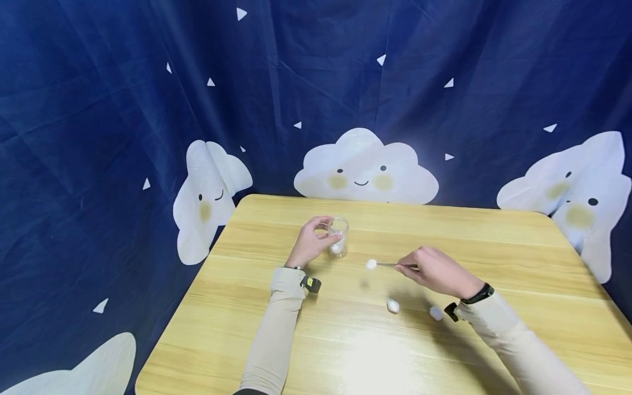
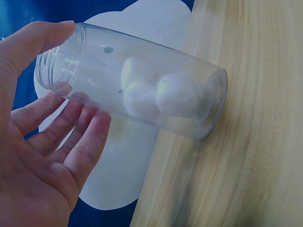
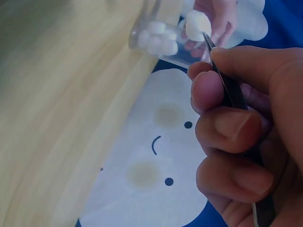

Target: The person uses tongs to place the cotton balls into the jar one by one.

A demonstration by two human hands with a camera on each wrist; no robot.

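A clear jar point(image 2: 142, 52) with a threaded mouth stands on the table, several white cotton balls point(image 2: 176, 94) at its bottom. My left hand point(image 1: 312, 241) holds it near the mouth, thumb on one side and fingers on the other. In my right hand point(image 1: 434, 270) are dark tweezers point(image 3: 232, 92), gripped between thumb and fingers. Their tips pinch one cotton ball point(image 1: 371, 264), raised over the table to the right of the jar. Two more cotton balls lie on the tabletop, one point(image 1: 393, 305) in front of the right hand and another point(image 1: 435, 313) by the right wrist.
The light wooden table point(image 1: 237, 307) has rounded corners. Behind it and along its left hangs a dark blue curtain point(image 1: 336, 66) printed with white smiling clouds and small triangles. A small black device point(image 1: 312, 283) is strapped to the left wrist.
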